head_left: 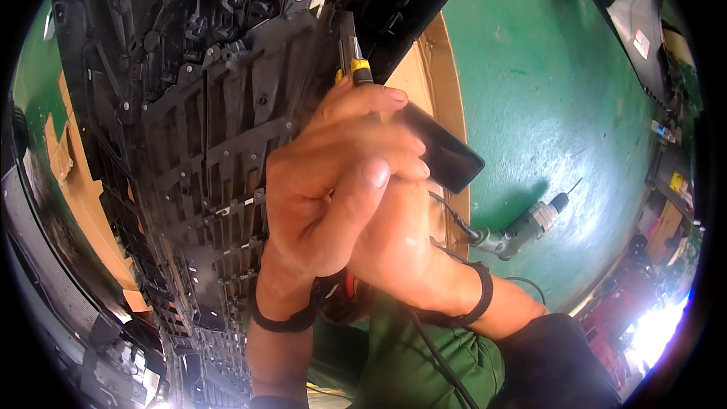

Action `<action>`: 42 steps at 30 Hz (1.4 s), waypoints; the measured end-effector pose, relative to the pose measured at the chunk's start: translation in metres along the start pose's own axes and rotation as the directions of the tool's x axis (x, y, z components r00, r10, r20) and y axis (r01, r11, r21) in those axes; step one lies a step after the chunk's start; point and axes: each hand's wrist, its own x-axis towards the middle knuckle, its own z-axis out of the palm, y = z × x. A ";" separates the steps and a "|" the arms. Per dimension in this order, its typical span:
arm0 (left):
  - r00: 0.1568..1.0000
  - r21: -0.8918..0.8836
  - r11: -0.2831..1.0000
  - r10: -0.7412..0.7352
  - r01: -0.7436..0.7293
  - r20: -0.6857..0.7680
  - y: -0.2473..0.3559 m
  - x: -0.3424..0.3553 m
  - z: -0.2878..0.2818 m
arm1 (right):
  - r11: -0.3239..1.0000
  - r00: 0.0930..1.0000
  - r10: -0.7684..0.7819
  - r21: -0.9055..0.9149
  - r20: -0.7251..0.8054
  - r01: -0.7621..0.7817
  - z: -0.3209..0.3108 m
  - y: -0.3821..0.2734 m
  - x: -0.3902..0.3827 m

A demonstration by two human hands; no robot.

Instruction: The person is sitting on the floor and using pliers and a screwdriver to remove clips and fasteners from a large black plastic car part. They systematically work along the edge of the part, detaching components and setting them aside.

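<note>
Both hands come together at the middle of the view, overlapping. My left hand lies in front, its fingers closed and curled to the right, its thumb across my right hand. Behind it, my right hand is mostly covered, and its fingers are hidden. From the top of the clasped hands sticks a hand tool with yellow and black grips and a slim metal end, pointing at a large black ribbed plastic part. Its exact kind is hidden. A flat black rectangular thing shows beside my left fingertips.
A corded grey power drill with a bit lies on the green floor to the right. Cardboard sits under the black part, with more cardboard at left. Another dark panel stands at far right. A black cable crosses my lap.
</note>
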 end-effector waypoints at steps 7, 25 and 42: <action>0.998 0.035 0.999 0.018 -0.016 -0.065 -0.007 0.000 0.008 | 0.776 0.968 -0.236 -0.584 0.080 0.237 0.001 0.014 0.005; 0.957 -0.057 0.997 -0.058 0.043 -0.286 -0.016 -0.008 0.009 | 0.990 0.992 0.058 0.121 0.110 -0.071 0.016 0.011 0.016; 0.992 0.131 0.990 0.060 -0.044 -0.114 -0.008 -0.005 0.000 | 0.905 0.998 0.062 0.421 0.013 -0.062 0.012 0.012 0.022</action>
